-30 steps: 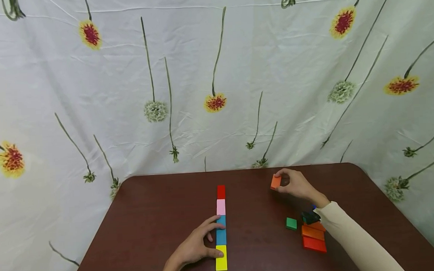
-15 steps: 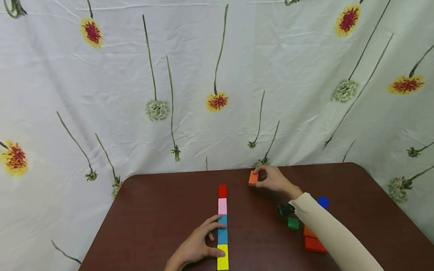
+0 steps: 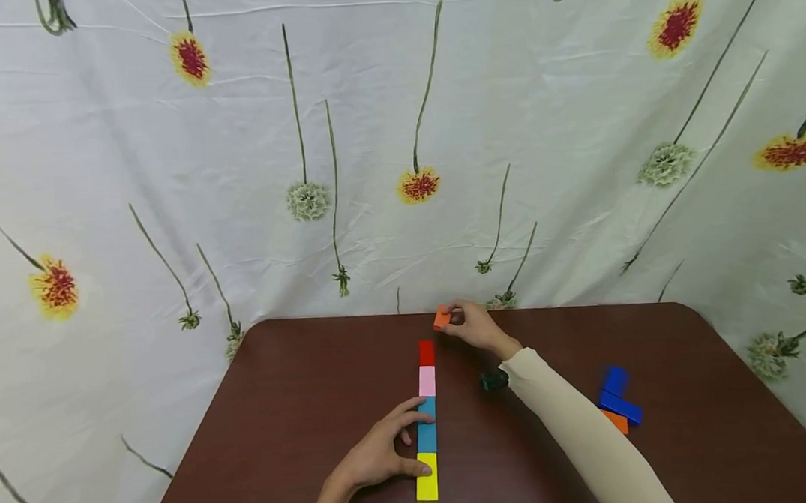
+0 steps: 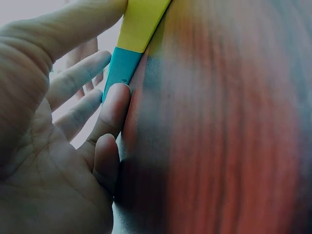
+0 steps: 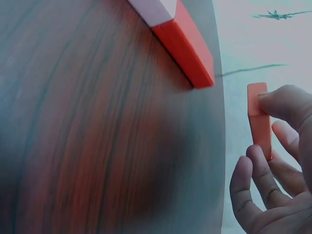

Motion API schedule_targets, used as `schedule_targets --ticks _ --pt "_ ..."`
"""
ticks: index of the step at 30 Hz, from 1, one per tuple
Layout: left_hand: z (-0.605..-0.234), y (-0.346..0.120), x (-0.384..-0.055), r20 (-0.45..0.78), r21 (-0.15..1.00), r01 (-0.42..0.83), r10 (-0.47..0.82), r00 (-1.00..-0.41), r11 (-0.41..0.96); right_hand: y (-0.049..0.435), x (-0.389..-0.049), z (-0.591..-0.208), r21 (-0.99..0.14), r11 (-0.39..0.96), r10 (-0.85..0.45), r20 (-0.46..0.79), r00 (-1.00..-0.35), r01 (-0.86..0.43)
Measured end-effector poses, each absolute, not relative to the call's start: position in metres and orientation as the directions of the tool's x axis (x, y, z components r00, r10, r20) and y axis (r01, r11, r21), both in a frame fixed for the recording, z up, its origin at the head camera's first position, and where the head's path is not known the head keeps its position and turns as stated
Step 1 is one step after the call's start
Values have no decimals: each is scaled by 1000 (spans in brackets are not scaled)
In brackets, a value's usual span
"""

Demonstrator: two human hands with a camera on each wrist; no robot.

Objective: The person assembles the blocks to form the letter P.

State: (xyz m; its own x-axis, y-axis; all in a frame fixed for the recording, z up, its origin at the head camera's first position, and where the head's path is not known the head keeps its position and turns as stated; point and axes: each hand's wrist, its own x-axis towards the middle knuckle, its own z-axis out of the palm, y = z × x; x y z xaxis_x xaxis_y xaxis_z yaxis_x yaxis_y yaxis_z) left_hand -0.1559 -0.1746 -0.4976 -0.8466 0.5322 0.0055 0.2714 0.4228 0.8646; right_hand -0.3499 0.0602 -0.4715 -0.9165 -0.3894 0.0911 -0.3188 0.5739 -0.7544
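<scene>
Apparently, I brace the row [image 3: 427, 382].
Left hand [image 3: 381, 456]: fingers spread on yellow block [image 3: 428, 489] and blue block [image 3: 427, 436], likely steadying; right hand [image 3: 474, 326]: pinching an orange block [image 3: 440, 318].

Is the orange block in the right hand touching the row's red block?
No, a gap shows between the orange block and the red block.

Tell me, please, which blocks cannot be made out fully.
- Head: the cream fabric right sleeve covers part of the rightmost orange rectangular block.
- Head: the left hand covers part of the light-blue rectangular strip.
- Left wrist: the top edge cuts off the yellow rectangular block.
- Right wrist: the top edge cuts off the pink rectangular block.
</scene>
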Motion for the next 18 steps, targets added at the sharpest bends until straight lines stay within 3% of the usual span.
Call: schedule_targets --ticks 18 --pt "-497 -173 -158 -8 872 251 526 -850 419 36 -355 -483 -743 594 -439 22 -898 -309"
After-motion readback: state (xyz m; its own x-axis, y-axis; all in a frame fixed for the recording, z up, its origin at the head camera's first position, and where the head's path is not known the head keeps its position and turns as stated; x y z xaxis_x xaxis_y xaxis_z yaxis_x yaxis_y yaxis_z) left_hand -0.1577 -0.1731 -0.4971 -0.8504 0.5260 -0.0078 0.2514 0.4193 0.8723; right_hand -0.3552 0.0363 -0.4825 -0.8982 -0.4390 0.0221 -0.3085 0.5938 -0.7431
